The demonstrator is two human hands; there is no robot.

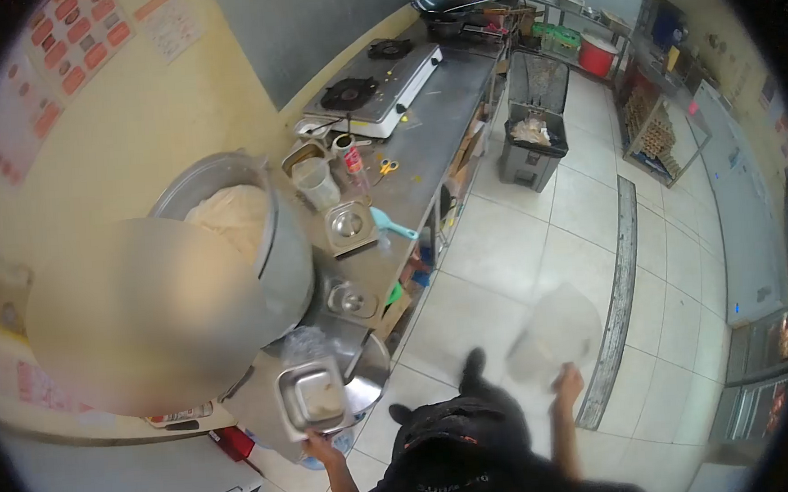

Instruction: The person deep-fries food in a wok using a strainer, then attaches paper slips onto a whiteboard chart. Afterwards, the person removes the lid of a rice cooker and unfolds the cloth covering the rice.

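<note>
My left hand (321,446) grips the near edge of a rectangular steel food pan (315,397), which has a little pale residue inside. Crumpled clear plastic (304,344) lies against the pan's far side. Out to the right, over the tiled floor, my right hand (567,380) is closed on a translucent plastic piece (553,331). Motion blurs it, so I cannot tell whether it is a bag or a sheet. Beside the pan is a round steel bowl (370,378), partly covered.
A large pot (289,275) with pale contents stands left, beside a big blurred round shape (146,315). The steel counter (424,145) carries a gas stove (385,98), lidded pans (349,226), a turquoise-handled tool (394,223) and yellow scissors (389,167). A grey bin (529,161) stands on the floor.
</note>
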